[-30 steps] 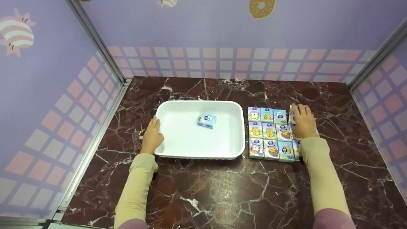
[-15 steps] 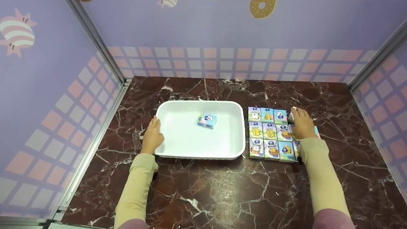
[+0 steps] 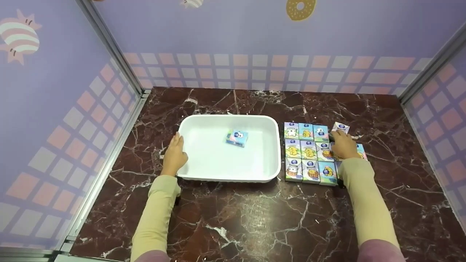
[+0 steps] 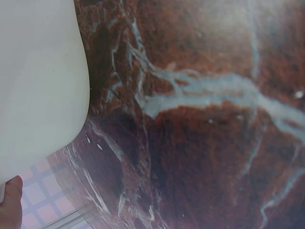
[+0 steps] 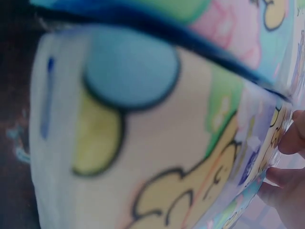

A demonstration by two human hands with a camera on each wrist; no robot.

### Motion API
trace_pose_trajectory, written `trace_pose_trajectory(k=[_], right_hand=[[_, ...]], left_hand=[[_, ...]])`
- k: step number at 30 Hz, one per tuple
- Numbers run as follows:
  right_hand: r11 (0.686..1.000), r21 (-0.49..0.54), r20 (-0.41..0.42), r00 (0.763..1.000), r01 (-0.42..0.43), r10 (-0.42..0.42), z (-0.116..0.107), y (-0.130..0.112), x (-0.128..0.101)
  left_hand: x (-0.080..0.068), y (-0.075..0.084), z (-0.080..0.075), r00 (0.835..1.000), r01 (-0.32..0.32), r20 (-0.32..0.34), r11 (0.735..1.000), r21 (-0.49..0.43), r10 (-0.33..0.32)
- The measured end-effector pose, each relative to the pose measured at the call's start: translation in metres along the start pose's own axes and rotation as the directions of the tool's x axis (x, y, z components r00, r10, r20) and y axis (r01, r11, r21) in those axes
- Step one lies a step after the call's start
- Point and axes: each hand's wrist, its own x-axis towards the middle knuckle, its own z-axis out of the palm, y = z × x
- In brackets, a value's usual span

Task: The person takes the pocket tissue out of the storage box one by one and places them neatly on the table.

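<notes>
My left hand [image 3: 175,155] holds the left rim of a white plastic tray [image 3: 218,177], fingers along its outer side and thumb over the rim. One tissue pack [image 3: 236,138] lies flat inside, toward the back. On the right, my right hand [image 3: 344,146] bends over the back right of a block of small cartoon-printed tissue packs [image 3: 308,150]. Its fingers pinch a white-and-purple tissue pack [image 3: 341,127] that sits tilted at the block's back corner. In the right wrist view, fingertips [image 5: 291,141] show at the far edge of the packs; my palm hides some packs.
The packs stand in rows close to the tray's right side on a dark red marbled table [image 3: 251,218]. Lilac panels with a checkered band [image 3: 251,71] rise behind and on both sides, joined by metal corner posts [image 3: 120,54].
My right hand has drawn back slightly toward me and its fingers have bent. The white-and-purple tissue pack has tipped and shows more beyond the fingertips. Left hand and tray have stayed still.
</notes>
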Motion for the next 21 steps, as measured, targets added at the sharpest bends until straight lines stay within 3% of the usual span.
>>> trace_pose_trajectory(k=[8,13,21], right_hand=[[1.0,-0.02,0.023,1.0,-0.011,0.012,-0.0025,-0.0032,-0.0012],[1.0,0.017,0.001,1.0,-0.001,0.001,-0.0058,-0.0044,-0.0014],[0.997,0.074,-0.04,0.999,0.029,-0.026,-0.0084,-0.0017,-0.0043]], left_hand=[[0.0004,-0.0004,0.0003,1.0,-0.016,-0.018,1.0,0.016,0.017],[-0.0001,-0.0007,0.0001,0.999,-0.029,-0.036,0.999,0.015,0.029],[-0.0002,0.0001,-0.0003,1.0,0.01,0.016,1.0,-0.005,-0.01]])
